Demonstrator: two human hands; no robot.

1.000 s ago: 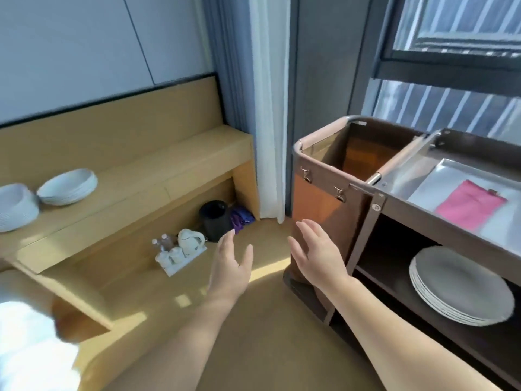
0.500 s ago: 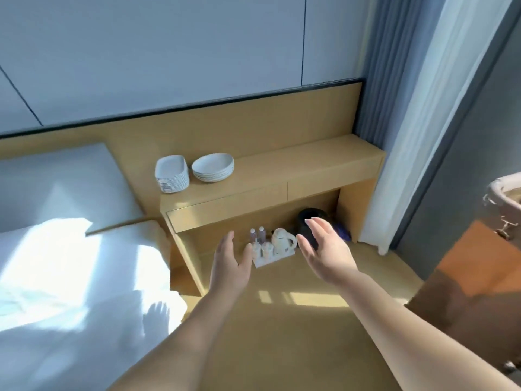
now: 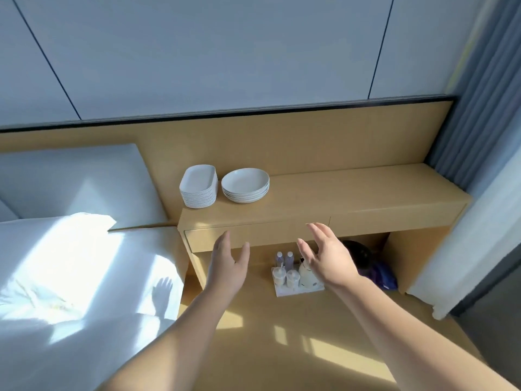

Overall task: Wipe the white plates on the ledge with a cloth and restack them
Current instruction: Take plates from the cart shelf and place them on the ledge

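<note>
Left hand (image 3: 228, 266) and right hand (image 3: 329, 258): fingers straight, palms facing, both empty, in the air. Round plates (image 3: 245, 183) stacked on ledge (image 3: 352, 193), 12 o'clock from left hand. Oblong plates (image 3: 197, 184) stacked just beside, at their 9 o'clock.

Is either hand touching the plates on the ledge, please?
No, the left hand and right hand hover open, short of the white plates.
</note>
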